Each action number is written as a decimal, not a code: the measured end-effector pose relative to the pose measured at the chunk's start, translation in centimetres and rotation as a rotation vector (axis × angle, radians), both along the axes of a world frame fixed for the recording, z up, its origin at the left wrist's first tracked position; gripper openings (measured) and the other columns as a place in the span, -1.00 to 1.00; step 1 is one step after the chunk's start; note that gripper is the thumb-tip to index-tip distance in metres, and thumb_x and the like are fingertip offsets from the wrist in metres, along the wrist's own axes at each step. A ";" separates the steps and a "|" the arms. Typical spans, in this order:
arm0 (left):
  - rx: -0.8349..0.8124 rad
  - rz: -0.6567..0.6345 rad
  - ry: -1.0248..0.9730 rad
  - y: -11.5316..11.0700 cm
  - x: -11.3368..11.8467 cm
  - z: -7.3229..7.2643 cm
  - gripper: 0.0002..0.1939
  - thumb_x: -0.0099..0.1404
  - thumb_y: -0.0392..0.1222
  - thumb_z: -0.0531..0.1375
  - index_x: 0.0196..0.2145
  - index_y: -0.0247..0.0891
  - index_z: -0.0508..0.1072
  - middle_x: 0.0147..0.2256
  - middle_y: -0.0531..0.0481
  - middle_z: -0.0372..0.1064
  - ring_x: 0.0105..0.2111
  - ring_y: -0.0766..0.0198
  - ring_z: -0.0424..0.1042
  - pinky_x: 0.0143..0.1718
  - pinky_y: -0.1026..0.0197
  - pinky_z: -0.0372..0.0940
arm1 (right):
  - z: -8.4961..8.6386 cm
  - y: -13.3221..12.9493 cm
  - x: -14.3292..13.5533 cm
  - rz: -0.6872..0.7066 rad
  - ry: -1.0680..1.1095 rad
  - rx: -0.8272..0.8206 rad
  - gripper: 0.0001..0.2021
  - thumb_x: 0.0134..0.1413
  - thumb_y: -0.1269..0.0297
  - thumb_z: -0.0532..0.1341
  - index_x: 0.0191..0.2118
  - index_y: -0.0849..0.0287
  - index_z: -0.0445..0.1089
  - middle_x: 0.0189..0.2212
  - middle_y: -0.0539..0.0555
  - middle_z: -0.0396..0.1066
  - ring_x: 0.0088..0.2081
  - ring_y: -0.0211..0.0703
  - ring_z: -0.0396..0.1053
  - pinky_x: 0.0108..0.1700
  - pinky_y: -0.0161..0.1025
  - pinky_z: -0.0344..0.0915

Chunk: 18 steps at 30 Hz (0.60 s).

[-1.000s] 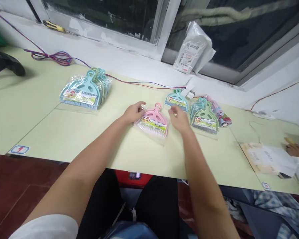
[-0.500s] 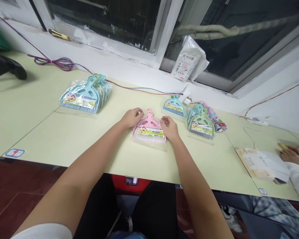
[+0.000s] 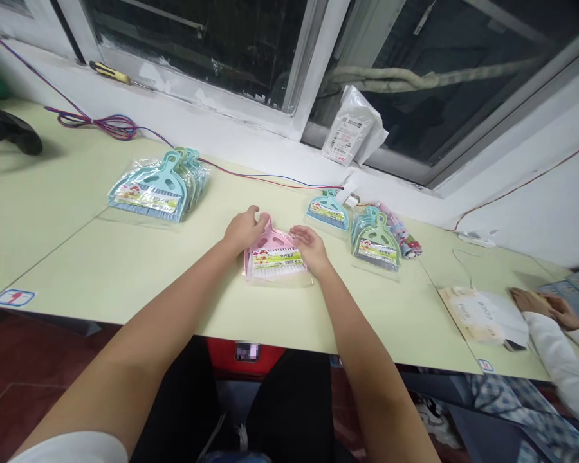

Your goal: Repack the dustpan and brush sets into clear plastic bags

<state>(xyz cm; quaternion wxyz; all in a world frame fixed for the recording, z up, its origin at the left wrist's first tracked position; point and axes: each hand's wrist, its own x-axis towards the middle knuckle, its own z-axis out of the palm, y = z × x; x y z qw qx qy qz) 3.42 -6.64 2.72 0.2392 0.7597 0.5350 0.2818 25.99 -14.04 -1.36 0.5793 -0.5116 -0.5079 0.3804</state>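
Between left grip (image 3: 244,229) and right grip (image 3: 311,249): pink dustpan set (image 3: 276,258) on tabletop (image 3: 270,315), already bagged, apart from both stacks. Whether either grip pinches it: cannot tell. Left of left grip, blue-fronted stack (image 3: 148,196), bagged; right of right grip, green-fronted stack (image 3: 377,247), likewise.

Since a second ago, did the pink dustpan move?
Yes. The pink dustpan has turned, and its handle has swung left, judged against the white window post.

pink dustpan (image 3: 272,244), white bristles (image 3: 276,272); green dustpan (image 3: 380,235); pale yellow table (image 3: 270,315); yellow-and-black screwdriver (image 3: 112,72).
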 end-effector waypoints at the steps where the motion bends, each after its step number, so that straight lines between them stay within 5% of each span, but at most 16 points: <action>1: 0.000 0.001 0.009 0.1 0.0 -0.1 -0.31 0.46 0.30 -0.07 0.28 -0.23 0.33 -0.23 -0.15 0.60 -0.14 -0.02 0.54 -0.20 0.10 0.30 | 0.0 0.0 -0.1 0.015 0.006 0.009 -0.59 -0.08 0.18 0.42 -0.06 0.09 0.45 0.03 0.18 0.53 0.11 0.02 0.50 0.32 0.08 0.31; 8: 0.011 -0.075 0.015 0.8 -0.3 -0.5 -0.38 0.48 0.25 -0.08 0.19 -0.20 0.43 -0.14 -0.17 0.60 -0.12 0.03 0.54 -0.15 0.13 0.30 | -0.2 0.0 -0.3 0.005 0.011 0.011 -0.61 -0.10 0.26 0.38 -0.07 0.09 0.46 0.04 0.15 0.54 0.12 0.01 0.49 0.30 0.05 0.34; 18: 0.003 -0.124 -0.079 0.8 -0.5 -0.3 -0.51 0.44 0.18 0.03 0.03 -0.20 0.51 -0.45 -0.02 0.51 -0.40 0.16 0.46 -0.35 0.19 0.21 | 0.0 0.0 -0.2 -0.017 0.024 -0.005 -0.56 -0.11 0.16 0.43 -0.06 0.11 0.43 0.06 0.19 0.52 0.13 0.00 0.49 0.31 0.06 0.34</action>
